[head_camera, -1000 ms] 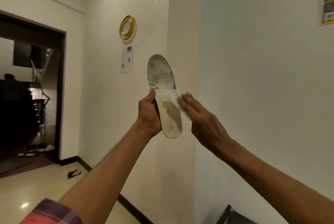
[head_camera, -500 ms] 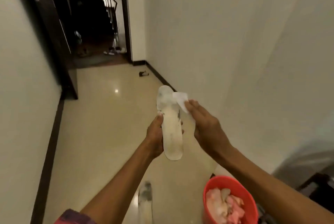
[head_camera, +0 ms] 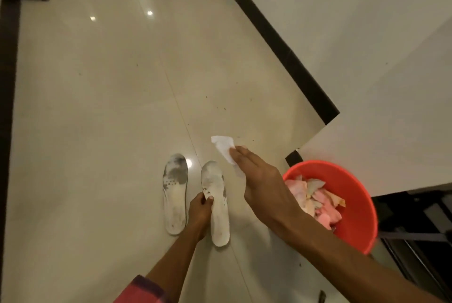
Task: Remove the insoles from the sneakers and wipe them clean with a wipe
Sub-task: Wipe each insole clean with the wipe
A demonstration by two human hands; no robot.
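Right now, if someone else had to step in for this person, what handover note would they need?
Left hand grips one insole near its middle, low over the floor; contact with the tiles is unclear.
Right hand pinches a white wipe, raised clear of that insole.
The second insole lies flat on the floor, beside the held one. A red bucket of crumpled scraps stands to the right.
Done: both insoles are out; the sneakers are not in view.
Left: grey soiling shows at both toe ends, so wiping remains.
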